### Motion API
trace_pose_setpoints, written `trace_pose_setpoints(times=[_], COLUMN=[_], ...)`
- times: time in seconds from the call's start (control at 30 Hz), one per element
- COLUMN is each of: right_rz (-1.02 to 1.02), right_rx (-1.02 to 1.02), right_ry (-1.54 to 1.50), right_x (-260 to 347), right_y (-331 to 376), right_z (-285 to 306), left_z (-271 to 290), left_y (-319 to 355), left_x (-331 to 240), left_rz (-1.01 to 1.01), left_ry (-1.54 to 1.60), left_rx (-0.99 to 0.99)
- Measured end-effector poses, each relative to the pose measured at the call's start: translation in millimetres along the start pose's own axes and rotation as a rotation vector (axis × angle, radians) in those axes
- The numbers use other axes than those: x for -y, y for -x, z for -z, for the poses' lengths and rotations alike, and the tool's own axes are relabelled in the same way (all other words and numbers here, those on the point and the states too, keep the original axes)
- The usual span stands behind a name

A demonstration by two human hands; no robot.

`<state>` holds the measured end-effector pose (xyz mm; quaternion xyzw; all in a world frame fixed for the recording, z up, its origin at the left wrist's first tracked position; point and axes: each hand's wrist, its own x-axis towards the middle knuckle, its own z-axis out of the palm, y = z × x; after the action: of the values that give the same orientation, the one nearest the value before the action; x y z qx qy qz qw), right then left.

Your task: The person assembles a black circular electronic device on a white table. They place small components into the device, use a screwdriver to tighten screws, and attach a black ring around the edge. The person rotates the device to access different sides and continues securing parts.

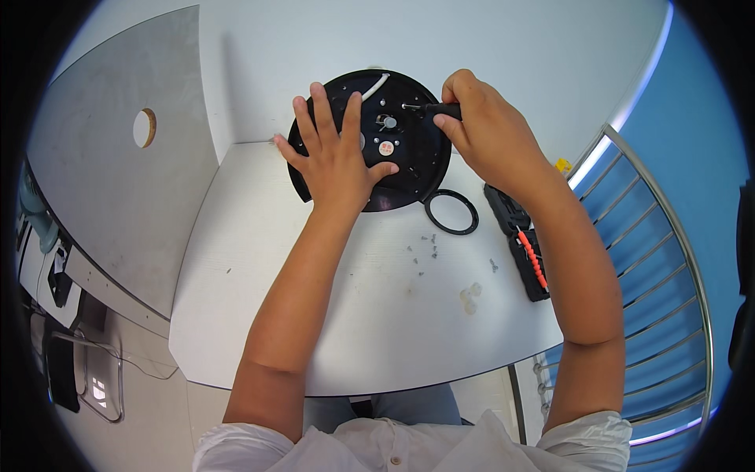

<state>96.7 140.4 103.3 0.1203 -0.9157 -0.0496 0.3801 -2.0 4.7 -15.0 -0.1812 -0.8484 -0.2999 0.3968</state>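
A round black appliance base (405,177) lies at the far side of the white table, its underside facing up with screws, a round sticker and a white cable (377,86). My left hand (334,149) rests on its left part, fingers spread out flat. In my right hand (487,126) is a screwdriver (440,109) with a dark handle. Its shaft points left, and the tip meets a screw spot on the upper right of the base. Below the base, a black ring (451,212) touches or nearly touches its edge.
Several small screws (433,245) lie scattered on the table (377,330). An open black tool case (528,267) with an orange flexible shaft (532,259) sits at the right, partly behind my forearm. A grey partition (134,197) stands left; a metal railing (668,204) runs along the right.
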Motion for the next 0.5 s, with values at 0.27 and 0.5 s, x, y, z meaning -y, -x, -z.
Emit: trace_pose_setpoints(times=[0.27, 0.5], right_rz=[0.097, 0.175], right_rx=[-0.096, -0.096], right_ry=[0.212, 0.349], right_x=[-2, -5], right_y=[-6, 1], right_z=[-15, -9], left_z=[2, 2], left_y=[-1, -1], left_x=[-1, 0], left_rz=[-0.005, 0.000], left_ry=[0.007, -0.016], left_rx=[0.046, -0.006])
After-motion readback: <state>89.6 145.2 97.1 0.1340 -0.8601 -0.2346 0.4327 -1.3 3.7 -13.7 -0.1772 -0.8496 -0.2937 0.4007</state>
